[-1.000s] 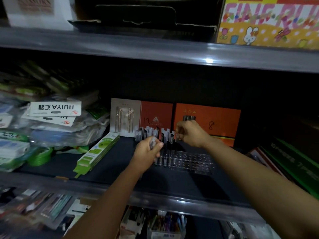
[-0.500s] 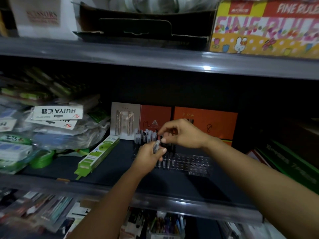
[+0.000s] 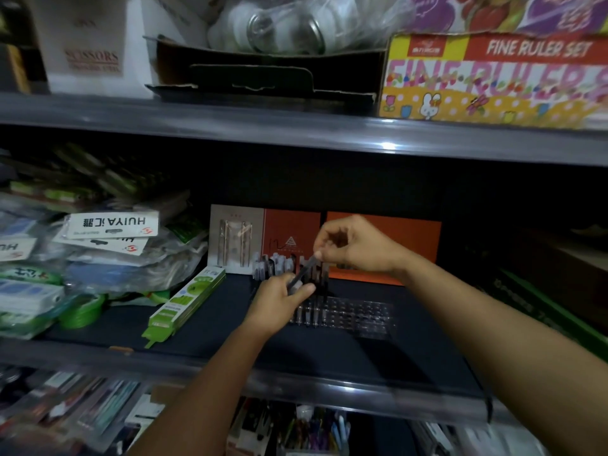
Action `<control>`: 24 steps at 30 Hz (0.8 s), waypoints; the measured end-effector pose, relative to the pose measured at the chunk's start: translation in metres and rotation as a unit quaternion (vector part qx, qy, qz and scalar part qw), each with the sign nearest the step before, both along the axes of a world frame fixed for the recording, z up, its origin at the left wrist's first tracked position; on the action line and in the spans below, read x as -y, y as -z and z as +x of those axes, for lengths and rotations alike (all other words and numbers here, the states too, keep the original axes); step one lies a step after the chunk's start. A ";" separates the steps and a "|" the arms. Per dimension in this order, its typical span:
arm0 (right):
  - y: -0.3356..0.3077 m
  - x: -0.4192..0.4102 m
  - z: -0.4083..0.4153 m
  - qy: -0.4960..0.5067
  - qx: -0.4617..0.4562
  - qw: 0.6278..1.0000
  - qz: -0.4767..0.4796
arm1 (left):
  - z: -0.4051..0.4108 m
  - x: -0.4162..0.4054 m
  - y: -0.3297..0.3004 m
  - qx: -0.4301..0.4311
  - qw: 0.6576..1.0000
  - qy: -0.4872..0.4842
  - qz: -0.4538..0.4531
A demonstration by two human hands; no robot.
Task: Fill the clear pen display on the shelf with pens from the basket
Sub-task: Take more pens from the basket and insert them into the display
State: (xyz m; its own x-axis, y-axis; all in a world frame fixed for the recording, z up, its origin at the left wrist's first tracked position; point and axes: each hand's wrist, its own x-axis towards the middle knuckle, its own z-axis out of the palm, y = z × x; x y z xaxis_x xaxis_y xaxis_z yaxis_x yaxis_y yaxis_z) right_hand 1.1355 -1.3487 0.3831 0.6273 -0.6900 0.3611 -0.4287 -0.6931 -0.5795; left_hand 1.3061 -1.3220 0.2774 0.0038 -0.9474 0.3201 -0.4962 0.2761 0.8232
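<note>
— Where is the clear pen display point(image 3: 358, 315)?
— On the dark middle shelf point(image 3: 210, 337), in front of the orange boxes point(image 3: 385, 245); pens point(image 3: 279, 264) stand in its back left rows.
— And the hands?
— The left hand point(image 3: 279, 301) curls round a small bunch of pens. The right hand point(image 3: 353, 246) pinches the top of a dark pen point(image 3: 304, 271) slanting up from that bunch.
— What crowds the spot?
— A green flat pack point(image 3: 184, 302) lies left of the display, bagged stock point(image 3: 98, 255) beyond it. A ruler set box point(image 3: 493, 77) sits on the shelf above.
</note>
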 end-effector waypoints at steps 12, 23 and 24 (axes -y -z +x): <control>-0.020 0.017 -0.050 0.121 0.074 0.990 -0.021 | 0.012 -0.002 0.006 0.028 0.998 -0.048 0.016; 0.009 0.032 -0.033 0.149 -0.086 0.982 -0.075 | 0.003 0.005 0.005 0.004 1.000 -0.014 0.008; 0.012 0.034 -0.031 0.148 -0.099 0.981 -0.076 | 0.004 0.008 0.006 0.010 1.000 -0.010 0.002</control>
State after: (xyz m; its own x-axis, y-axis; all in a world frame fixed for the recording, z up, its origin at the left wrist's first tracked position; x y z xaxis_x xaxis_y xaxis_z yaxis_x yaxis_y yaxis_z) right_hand 1.1047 -1.3832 0.3712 0.4755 -0.8005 0.3650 -0.7178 -0.5928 -0.3651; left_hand 1.3106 -1.3298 0.2716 0.0169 -0.9482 0.3172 -0.5176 0.2632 0.8141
